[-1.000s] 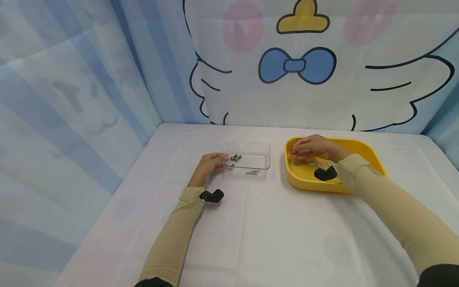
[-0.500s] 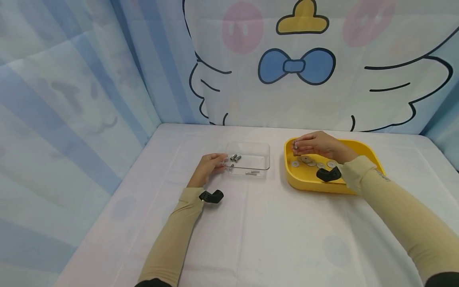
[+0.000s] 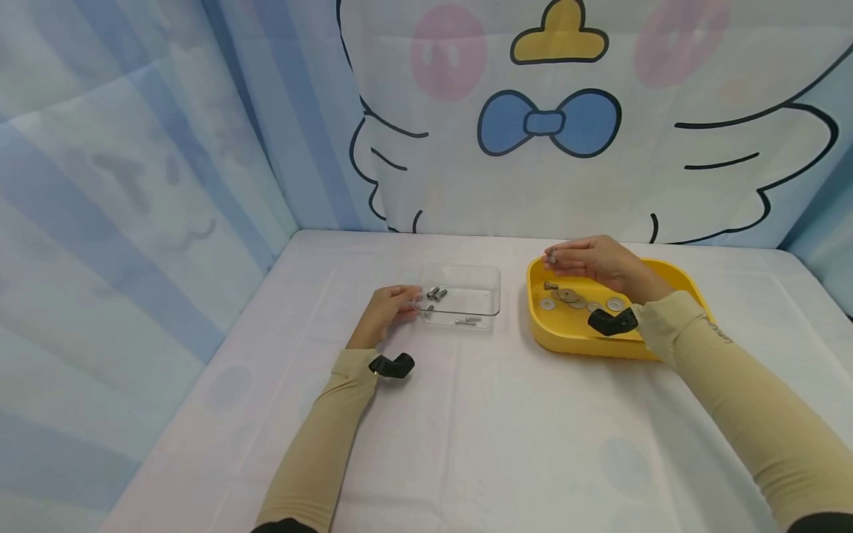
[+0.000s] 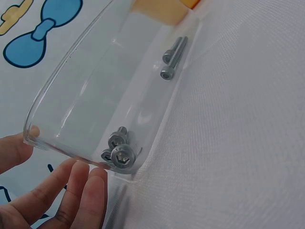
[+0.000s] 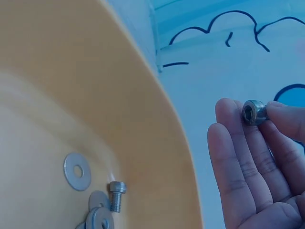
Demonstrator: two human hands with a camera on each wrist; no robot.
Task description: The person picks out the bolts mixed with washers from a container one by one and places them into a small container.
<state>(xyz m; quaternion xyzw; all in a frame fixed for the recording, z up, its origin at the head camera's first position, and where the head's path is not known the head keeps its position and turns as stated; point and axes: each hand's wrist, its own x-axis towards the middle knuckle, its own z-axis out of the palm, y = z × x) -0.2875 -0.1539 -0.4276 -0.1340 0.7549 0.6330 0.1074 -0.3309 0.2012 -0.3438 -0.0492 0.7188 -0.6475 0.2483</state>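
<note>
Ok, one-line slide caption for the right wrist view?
Right hand pinches a socket-head bolt beside the yellow tray, where washers and another bolt lie.

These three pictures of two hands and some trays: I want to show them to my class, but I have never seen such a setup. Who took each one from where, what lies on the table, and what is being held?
No machine here: a person works with two bare hands and wears three cameras. The wide picture comes from a head camera looking down at the table. The other two come from cameras on each wrist.

On the white cloth stand a clear plastic box with a few screws in it, and a yellow tray holding flat washers and one more loose screw.

The left hand touches the near corner of the clear box with relaxed fingers. The right hand is raised above the yellow tray and has a small socket-head screw in a fingertip grip.
</note>
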